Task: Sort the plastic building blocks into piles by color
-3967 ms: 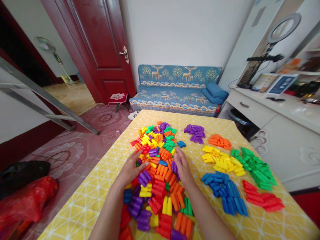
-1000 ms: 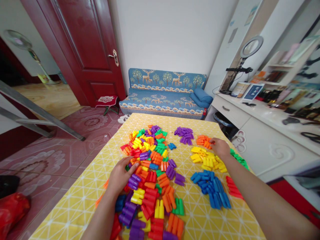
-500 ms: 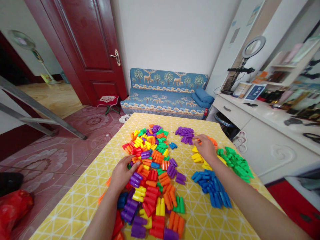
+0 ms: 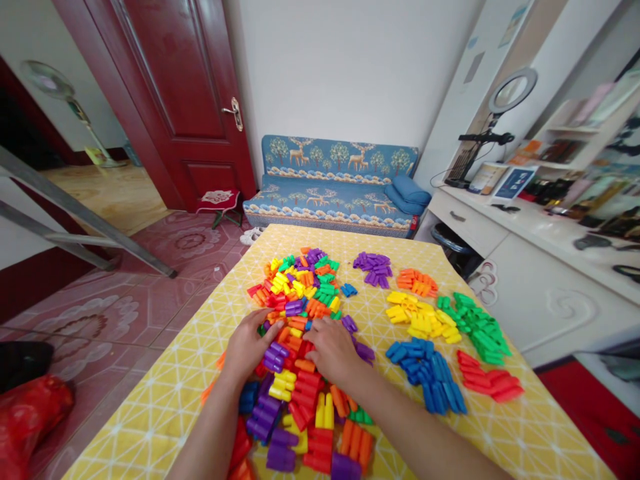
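Observation:
A large mixed heap of plastic building blocks (image 4: 305,390), in red, orange, yellow, green, purple and blue, spreads over the left half of the table. My left hand (image 4: 249,343) rests at the heap's left edge, thumb and fingers apart beside some orange blocks. Over the heap's middle, my right hand (image 4: 333,348) has its fingertips at a partly covered blue block (image 4: 309,325); thumb and fingers look apart. To the right lie piles of one colour each: purple blocks (image 4: 373,268), orange blocks (image 4: 417,282), yellow blocks (image 4: 423,317), green blocks (image 4: 475,327), blue blocks (image 4: 430,373) and red blocks (image 4: 490,378).
A yellow patterned cloth covers the table (image 4: 390,427). One small blue block group (image 4: 349,290) lies between heap and piles. Beyond stand a blue sofa (image 4: 330,190), a red stool (image 4: 219,199) and a white dresser (image 4: 530,260). A metal ladder (image 4: 90,230) leans in at left.
My right hand has moved left, from beside the purple and orange piles back to the mixed heap. The orange and red piles are now uncovered. My left hand has stayed nearly still.

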Demonstrator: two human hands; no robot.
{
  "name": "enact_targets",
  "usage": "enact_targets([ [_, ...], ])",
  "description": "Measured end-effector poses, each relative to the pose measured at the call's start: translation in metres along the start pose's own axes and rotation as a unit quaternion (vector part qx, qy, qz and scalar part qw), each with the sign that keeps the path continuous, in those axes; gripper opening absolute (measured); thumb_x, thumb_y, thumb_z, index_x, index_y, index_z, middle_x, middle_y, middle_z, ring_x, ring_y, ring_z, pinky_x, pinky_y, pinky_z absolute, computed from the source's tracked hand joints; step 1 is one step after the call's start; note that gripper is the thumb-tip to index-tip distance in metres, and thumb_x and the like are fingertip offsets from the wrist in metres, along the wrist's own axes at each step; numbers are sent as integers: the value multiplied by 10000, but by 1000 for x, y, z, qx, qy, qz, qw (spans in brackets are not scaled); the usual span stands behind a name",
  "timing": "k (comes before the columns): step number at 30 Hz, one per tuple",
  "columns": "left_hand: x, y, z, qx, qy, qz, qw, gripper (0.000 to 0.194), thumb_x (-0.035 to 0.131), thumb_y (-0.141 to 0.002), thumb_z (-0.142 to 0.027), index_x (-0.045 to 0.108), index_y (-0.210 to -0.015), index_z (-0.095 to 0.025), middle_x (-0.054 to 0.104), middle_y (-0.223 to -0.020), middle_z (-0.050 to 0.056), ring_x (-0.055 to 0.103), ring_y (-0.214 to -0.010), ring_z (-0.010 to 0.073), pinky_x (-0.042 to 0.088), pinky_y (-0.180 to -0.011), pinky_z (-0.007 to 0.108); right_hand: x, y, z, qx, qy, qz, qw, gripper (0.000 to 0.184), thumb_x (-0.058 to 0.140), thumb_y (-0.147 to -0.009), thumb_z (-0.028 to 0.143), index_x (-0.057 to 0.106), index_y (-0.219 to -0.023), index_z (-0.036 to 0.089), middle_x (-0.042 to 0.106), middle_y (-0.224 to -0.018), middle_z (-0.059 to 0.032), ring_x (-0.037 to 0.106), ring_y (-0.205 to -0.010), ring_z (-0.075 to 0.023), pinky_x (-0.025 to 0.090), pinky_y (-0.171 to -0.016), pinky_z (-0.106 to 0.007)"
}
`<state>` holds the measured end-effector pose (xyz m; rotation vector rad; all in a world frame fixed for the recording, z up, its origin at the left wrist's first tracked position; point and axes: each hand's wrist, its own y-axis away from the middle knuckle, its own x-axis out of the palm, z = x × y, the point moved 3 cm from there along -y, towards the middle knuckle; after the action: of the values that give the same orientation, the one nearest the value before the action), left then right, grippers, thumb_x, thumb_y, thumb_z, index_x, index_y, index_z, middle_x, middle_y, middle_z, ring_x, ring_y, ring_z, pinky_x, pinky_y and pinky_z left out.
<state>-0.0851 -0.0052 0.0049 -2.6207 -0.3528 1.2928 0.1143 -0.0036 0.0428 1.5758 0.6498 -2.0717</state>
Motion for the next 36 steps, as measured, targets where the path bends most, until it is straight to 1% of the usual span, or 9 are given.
enact_targets([
  [2, 0, 0, 1, 1, 3, -2, 1000, 457, 517, -845, -536, 657, -1123, -202, 661, -1186, 79, 604, -1110, 241, 463, -973, 364, 0, -2, 3, 9, 33, 16, 999, 256, 702, -782, 355, 693, -978, 190, 615, -988, -67, 540, -975, -236, 422, -799, -333],
  [6, 1, 0, 1, 4, 6, -2, 1000, 458, 526, -837, -552, 665, -1107, -209, 668, -1175, 73, 607, -1107, 238, 466, -968, 353, 0, -4, 8, 17, 48, 32, 998, 250, 674, -804, 335, 681, -1000, 180, 594, -1050, -89, 554, -1006, -249, 431, -821, -354],
  [13, 2, 0, 3, -1, -1, 0, 1000, 476, 521, -838, -563, 661, -1125, -210, 657, -1204, 76, 597, -1124, 241, 459, -976, 357, 0, -3, 10, 38, 46, 41, 997, 293, 678, -797, 302, 631, -1058, 179, 633, -1042, -80, 593, -981, -243, 430, -864, -365],
  [18, 2, 0, 2, -7, -2, 2, 1000, 494, 515, -837, -573, 660, -1127, -200, 656, -1205, 83, 600, -1116, 241, 461, -973, 360, 1, -4, 8, 52, 1, 40, 998, 309, 658, -808, 319, 619, -1096, 212, 640, -1070, -70, 610, -991, -234, 445, -837, -335],
  [21, 1, 0, 2, -7, -2, 2, 1000, 490, 515, -836, -572, 662, -1127, -206, 657, -1202, 79, 600, -1116, 242, 463, -971, 360, 3, -9, 6, 91, -42, 16, 995, 296, 562, -872, 258, 574, -1163, 202, 662, -1071, -78, 629, -989, -216, 453, -813, -302],
  [24, 1, 0, 2, -4, -4, 3, 1000, 484, 514, -839, -566, 662, -1132, -210, 657, -1204, 77, 601, -1113, 242, 466, -966, 360, 8, -18, 6, 110, -47, 9, 993, 322, 476, -898, 180, 533, -1214, 191, 685, -1064, -92, 646, -983, -214, 457, -797, -297],
  [29, 1, 0, 1, -7, -7, 10, 1000, 484, 504, -841, -570, 665, -1122, -211, 654, -1207, 81, 598, -1123, 247, 460, -972, 362, 7, -35, 11, 102, 6, 33, 994, 380, 520, -860, 170, 529, -1238, 209, 709, -1012, -103, 673, -930, -248, 475, -757, -329],
  [32, 0, 0, 0, -7, -12, 10, 1000, 486, 495, -849, -562, 650, -1137, -203, 648, -1212, 87, 598, -1118, 247, 459, -968, 364, 4, -41, 13, 98, 20, 47, 994, 346, 528, -869, 201, 553, -1214, 200, 720, -961, -110, 682, -898, -264, 482, -727, -338],
  [36, 1, -1, 2, -8, -15, 7, 1000, 491, 486, -853, -561, 638, -1145, -197, 649, -1203, 84, 602, -1109, 247, 465, -953, 359, 3, -43, 13, 107, 30, 34, 993, 289, 548, -855, 212, 582, -1137, 158, 709, -939, -119, 674, -897, -269, 488, -731, -341],
])
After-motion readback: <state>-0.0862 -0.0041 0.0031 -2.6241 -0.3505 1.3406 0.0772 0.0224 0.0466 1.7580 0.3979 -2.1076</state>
